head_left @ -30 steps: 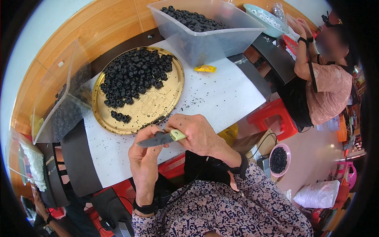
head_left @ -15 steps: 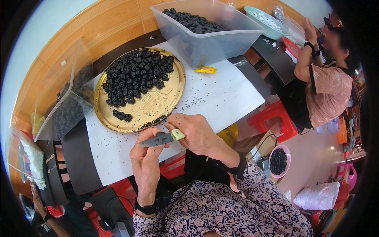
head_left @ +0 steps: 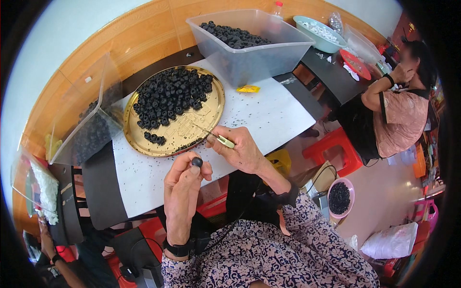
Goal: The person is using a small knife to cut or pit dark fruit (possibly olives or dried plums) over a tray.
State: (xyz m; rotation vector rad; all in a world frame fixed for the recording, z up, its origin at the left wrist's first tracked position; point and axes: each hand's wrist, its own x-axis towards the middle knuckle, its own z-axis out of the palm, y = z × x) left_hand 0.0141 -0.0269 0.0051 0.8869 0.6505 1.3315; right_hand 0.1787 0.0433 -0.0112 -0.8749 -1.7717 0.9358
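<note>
Between the thumb and fingers of my left hand [head_left: 184, 180] is a small round black rubber-like part [head_left: 197, 162], held just off the table's near edge. My right hand [head_left: 240, 150] grips a small knife [head_left: 224, 140] by its pale green handle, the thin blade pointing up and left over the rim of a golden tray [head_left: 194, 127]. Many black ring-shaped parts [head_left: 168, 96] are heaped on that tray, with a short row of several more [head_left: 154, 138] set apart near its lower left. Black scraps lie along the tray's near rim.
White paper [head_left: 269, 113] with scattered black crumbs covers the table. A large clear bin [head_left: 259, 57] of black parts stands behind, another clear bin [head_left: 81, 139] at left. A yellow packet [head_left: 248, 89] lies near the big bin. At right, a person sits beside a red stool [head_left: 336, 151].
The knife has moved away from my left hand, up and right, and turned edge-on. The black part in my left fingers now shows. The seated person's hand has lowered toward the head.
</note>
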